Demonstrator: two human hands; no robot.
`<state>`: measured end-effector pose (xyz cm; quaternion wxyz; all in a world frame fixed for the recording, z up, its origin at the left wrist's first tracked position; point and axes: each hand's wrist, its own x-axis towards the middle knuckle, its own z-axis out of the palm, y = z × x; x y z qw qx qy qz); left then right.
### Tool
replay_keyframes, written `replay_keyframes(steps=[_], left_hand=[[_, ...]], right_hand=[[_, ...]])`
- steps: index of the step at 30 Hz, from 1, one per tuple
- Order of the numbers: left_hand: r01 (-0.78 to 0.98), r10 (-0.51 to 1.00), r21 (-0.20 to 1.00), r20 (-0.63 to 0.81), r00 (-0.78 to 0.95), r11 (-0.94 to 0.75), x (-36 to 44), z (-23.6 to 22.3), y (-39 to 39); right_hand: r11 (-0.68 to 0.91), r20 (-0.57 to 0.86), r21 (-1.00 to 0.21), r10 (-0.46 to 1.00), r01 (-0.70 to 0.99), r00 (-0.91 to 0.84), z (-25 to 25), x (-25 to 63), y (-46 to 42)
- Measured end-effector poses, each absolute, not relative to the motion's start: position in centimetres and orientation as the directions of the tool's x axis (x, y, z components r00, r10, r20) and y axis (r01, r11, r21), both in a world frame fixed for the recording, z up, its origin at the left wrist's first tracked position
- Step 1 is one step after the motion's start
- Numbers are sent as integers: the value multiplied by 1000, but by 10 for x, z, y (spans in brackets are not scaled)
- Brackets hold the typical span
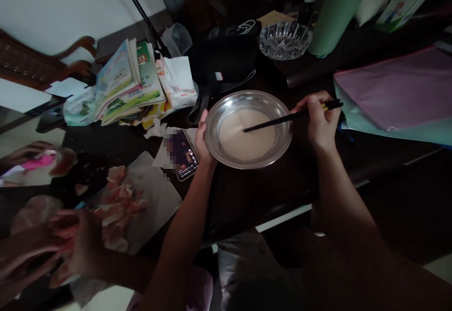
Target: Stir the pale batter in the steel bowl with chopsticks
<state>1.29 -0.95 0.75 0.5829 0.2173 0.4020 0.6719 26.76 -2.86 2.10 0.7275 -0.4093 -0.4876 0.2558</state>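
A wide metal bowl [249,164] stands on the dark table in front of me, with a pale, cream-coloured liquid [247,141] inside. My left hand [203,141] grips the bowl's left rim, fingers on the outside. On the right side, my right hand [321,118] is closed around dark chopsticks [275,120]. Their tips reach into the liquid near the middle of the bowl. Part of the right fingers is hidden behind the bowl's rim and the chopsticks.
Beside my left wrist lies a lit phone [185,155]. Peel pieces [120,207] rest on a pale sheet [155,203], near another person's hands [77,240]. Books [130,85], a black bag [226,52], a glass bowl [285,42] and a purple folder [391,90] lie around.
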Motion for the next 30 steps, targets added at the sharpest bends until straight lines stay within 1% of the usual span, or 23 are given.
replay_keyframes(steps=[2, 3, 8, 9, 14, 18, 20, 25, 27, 30], left_hand=[[-613, 961, 790, -167, -221, -4, 13, 7, -9], [-611, 961, 792, -165, -220, -3, 13, 7, -10], [-594, 961, 804, -174, -215, 13, 12, 5, -9], [-598, 963, 802, -170, -207, 13, 12, 4, -9], [-603, 969, 797, -154, -194, 6, 11, 2, -9], [-632, 969, 775, -151, -195, -6, 13, 5, -10], [-631, 969, 776, -157, -191, 1, 14, 6, -11], [-608, 960, 794, -184, -212, 18, 14, 8, -11], [-607, 956, 794, -194, -219, 22, 14, 8, -11], [-610, 958, 792, -185, -219, 14, 14, 9, -11]], right_hand=[[549, 494, -836, 738, 17, 460, 21, 269, -28], [547, 492, -837, 740, 14, 459, 21, 269, -28], [511, 492, -859, 814, 23, 308, 22, 267, -30], [513, 494, -858, 811, 24, 313, 22, 267, -30], [532, 478, -847, 752, 11, 454, 22, 268, -29], [492, 471, -870, 812, 28, 345, 21, 267, -29], [496, 482, -867, 816, 41, 320, 21, 266, -29], [518, 476, -855, 755, 35, 450, 21, 268, -28], [502, 472, -864, 778, 42, 416, 21, 268, -29], [478, 476, -875, 819, 77, 320, 21, 267, -30]])
